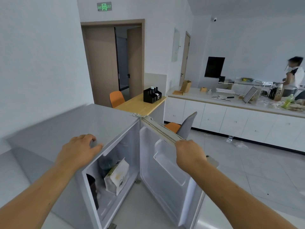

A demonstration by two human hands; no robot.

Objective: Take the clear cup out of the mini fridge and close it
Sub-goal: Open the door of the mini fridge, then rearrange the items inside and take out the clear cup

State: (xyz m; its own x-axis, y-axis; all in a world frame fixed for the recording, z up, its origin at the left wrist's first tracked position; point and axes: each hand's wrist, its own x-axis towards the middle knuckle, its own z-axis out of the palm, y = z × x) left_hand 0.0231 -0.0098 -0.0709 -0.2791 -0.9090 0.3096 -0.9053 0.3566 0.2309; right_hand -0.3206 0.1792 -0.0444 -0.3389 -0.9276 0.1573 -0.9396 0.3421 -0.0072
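Right hand (188, 152) clenched on door (166, 171) top edge; left hand (79, 151) released, flat on mini fridge (69, 126) top, nearer interior. Clear cup not discernible.

left hand (77, 151) bare | right hand (189, 152) bare | forearms sleeveless

Left hand (79, 149) flat (fingers spread), right hand (188, 152) clenched.
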